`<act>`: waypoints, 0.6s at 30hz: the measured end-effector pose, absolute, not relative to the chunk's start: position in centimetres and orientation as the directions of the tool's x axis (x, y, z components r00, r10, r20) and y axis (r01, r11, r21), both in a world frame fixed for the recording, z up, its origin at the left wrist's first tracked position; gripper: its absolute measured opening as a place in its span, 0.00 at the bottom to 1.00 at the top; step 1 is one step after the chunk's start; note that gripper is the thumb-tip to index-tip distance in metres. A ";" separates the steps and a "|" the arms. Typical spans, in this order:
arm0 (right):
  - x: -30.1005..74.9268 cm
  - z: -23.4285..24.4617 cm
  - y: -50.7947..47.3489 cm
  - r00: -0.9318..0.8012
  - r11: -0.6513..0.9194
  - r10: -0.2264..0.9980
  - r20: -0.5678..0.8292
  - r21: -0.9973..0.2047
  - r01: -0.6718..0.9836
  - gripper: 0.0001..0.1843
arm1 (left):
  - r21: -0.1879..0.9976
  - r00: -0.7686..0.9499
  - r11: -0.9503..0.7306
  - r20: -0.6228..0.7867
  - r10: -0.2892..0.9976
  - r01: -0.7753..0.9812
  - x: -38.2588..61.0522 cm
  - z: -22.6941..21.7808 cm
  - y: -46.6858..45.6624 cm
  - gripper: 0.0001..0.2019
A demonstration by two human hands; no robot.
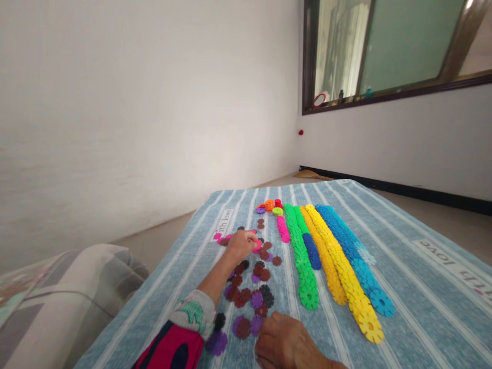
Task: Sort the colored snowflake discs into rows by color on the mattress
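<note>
Well forward, our left hand [241, 245] has its fingertips pinched together on a pink toothed plastic disc [257, 245], held just above the bed's pale blue striped sheet [403, 287]. A patterned knit sleeve [192, 313] covers the wrist behind it. Just left of that hand lie a few more loose pink discs [219, 237].

Nearer to us, our right hand [286, 341] rests on the sheet. Its fingers are curled under and hidden from us, so we cannot tell whether they close on anything. Its knuckles sit just beside a scatter of dark red, purple and black toothed discs [249, 294], which spreads between the two hands.

To the right of the scatter, discs stacked edge to edge form long rows lying side by side. First comes a short pink row [283, 229], then a long green row [303, 264], a short dark blue row [312, 252] and an orange-yellow row [327, 266]. Beyond those are a bright yellow row [348, 279] and a blue row [359, 264] fading to turquoise. At the far end of the rows sits a small cluster of orange, red, purple and lime discs [269, 206].

Off the bed's left edge lies a grey cushion [77, 292]. A white wall [134, 102] rises behind it, and a dark-framed window [384, 51] is at upper right.
</note>
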State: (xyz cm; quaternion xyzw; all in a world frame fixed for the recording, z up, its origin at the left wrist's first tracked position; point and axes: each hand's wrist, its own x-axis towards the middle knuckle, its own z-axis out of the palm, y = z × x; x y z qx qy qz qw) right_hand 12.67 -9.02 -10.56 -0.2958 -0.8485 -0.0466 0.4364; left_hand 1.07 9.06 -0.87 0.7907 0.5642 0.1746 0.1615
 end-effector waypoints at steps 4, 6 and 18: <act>12.4 -10.9 -8.8 -0.459 0.807 0.452 0.765 -0.132 0.575 0.11 | 0.392 0.417 -0.426 0.114 0.902 0.815 4.6 -0.5 8.5 0.13; 12.3 -11.0 -8.7 -0.456 0.806 0.438 0.775 -0.113 0.582 0.11 | 0.353 0.453 -0.469 0.133 0.882 0.810 6.5 -0.5 8.3 0.14; 11.9 -11.0 -8.3 -0.421 0.770 0.406 0.811 -0.055 0.636 0.14 | 0.257 0.475 -0.481 0.089 0.875 0.838 10.5 -1.4 9.0 0.16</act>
